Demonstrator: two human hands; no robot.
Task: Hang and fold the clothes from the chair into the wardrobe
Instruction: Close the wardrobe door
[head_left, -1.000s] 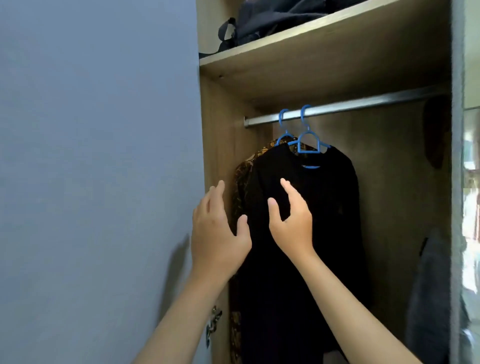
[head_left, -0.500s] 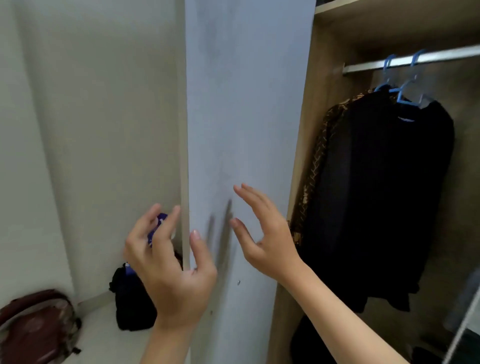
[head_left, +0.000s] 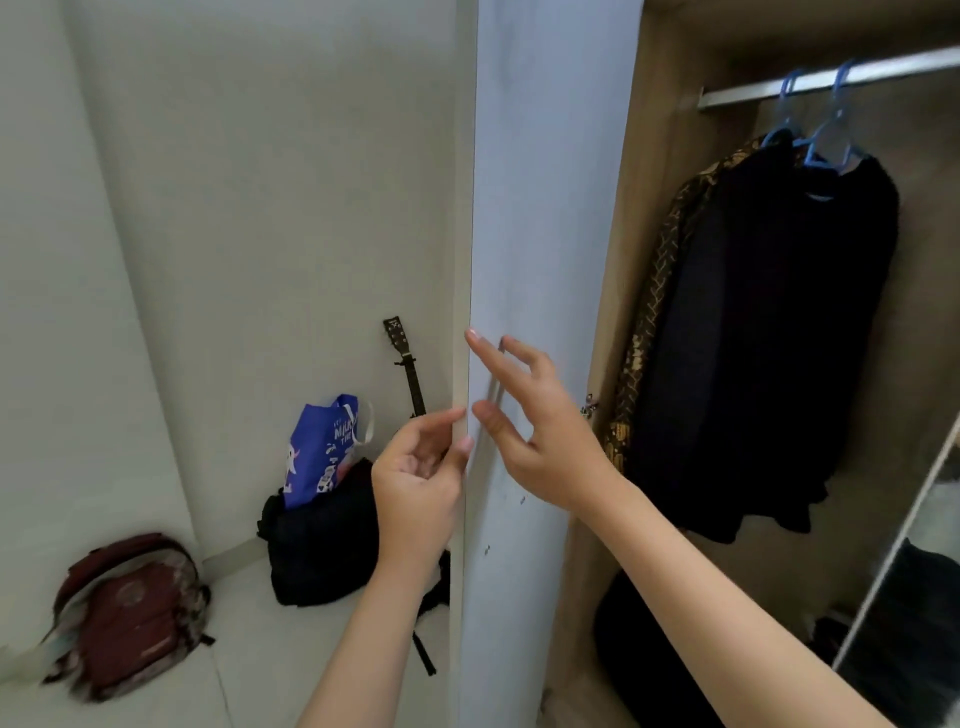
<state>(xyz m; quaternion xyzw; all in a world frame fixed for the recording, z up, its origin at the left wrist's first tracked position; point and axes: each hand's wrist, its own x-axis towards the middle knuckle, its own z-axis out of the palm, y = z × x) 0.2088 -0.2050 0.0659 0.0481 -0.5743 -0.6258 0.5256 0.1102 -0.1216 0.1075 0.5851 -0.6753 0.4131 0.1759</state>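
The wardrobe stands open on the right, and its pale door (head_left: 540, 218) juts toward me in the middle. Inside, a black garment (head_left: 779, 332) and a brown patterned garment (head_left: 649, 312) hang on blue hangers (head_left: 826, 140) from a metal rail (head_left: 883, 73). My left hand (head_left: 421, 478) is at the door's front edge, thumb and fingertips touching it. Fingers spread, my right hand (head_left: 540, 431) hovers over the door's inner face and holds nothing. No chair is in view.
On the floor left of the door stand a black bag (head_left: 322, 545) with a blue shopping bag (head_left: 322, 447) in it, a guitar neck (head_left: 408, 364) against the wall, and a red backpack (head_left: 130, 613). Dark items (head_left: 639, 654) lie on the wardrobe floor.
My view has swung left, away from the hanging clothes. Both hands left the black garment and moved to the door; the left hand now touches its edge.
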